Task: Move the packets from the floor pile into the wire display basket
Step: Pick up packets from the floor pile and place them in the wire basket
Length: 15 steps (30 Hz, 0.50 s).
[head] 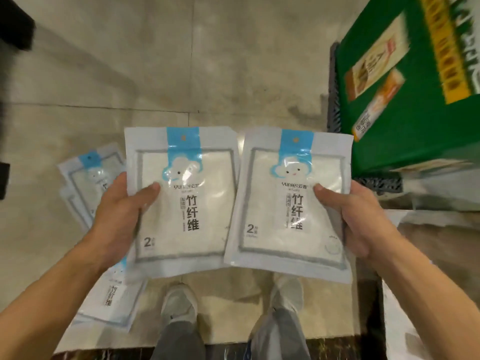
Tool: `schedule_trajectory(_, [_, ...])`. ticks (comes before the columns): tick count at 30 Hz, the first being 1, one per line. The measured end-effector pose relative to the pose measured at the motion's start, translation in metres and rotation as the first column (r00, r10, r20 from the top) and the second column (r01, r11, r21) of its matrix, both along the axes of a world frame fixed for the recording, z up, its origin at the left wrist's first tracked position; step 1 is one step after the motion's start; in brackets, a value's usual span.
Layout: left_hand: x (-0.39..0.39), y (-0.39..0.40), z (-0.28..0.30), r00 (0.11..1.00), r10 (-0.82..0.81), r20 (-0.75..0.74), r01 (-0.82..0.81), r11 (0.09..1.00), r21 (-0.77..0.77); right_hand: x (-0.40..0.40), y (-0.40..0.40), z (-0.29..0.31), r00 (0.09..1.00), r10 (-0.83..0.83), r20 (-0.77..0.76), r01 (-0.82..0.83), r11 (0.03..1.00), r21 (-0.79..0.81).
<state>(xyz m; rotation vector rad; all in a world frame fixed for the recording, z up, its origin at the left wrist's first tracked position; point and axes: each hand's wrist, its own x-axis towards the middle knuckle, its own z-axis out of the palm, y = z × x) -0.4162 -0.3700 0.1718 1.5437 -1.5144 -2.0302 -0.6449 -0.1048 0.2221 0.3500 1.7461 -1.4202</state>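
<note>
While the person stands over the floor, each hand holds one packet up in front of the body. The left hand (117, 216) grips the left packet (181, 201) by its outer edge, thumb on the front and fingers hidden behind. The right hand (355, 219) grips the right packet (291, 206) the same way. Both packets face up, side by side, and their inner edges overlap a little.

More packets lie below in the pile (96, 188) on the floor (181, 61), to the left of the shoes (179, 305).

The wire basket does not show anywhere, so I cannot tell where it is. I think the step now is to carry these two over to it. To do that well, keep both thumbs pressed firm, because the plastic looks smooth and may slip. Hold the packets flat so they do not bend, and turn slowly to find the basket first.

To the right stands a big green box (405, 100) on a dark crate (335, 94). It sits close to the right packet, so swing clear of it. Step with care too, since the pile lies just beside the left foot.
</note>
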Motion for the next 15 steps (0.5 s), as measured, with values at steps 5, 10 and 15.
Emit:
schedule_trajectory(5, [0.028, -0.046, 0.143, 0.995, -0.008, -0.095, 0.009, 1.000, 0.007, 0.000, -0.047, 0.144, 0.995, 0.100, -0.019, -0.100, 0.994, -0.048])
schedule_trajectory(10, [0.068, -0.085, 0.304, 0.978, 0.102, -0.183, -0.116, 0.991, -0.068, 0.016, -0.104, 0.297, 0.974, 0.222, -0.039, -0.225, 0.968, -0.111])
schedule_trajectory(15, [0.141, -0.110, 0.458, 0.949, 0.216, -0.231, -0.242, 0.966, -0.095, 0.061, -0.166, 0.443, 0.931, 0.358, -0.079, -0.366, 0.915, -0.169])
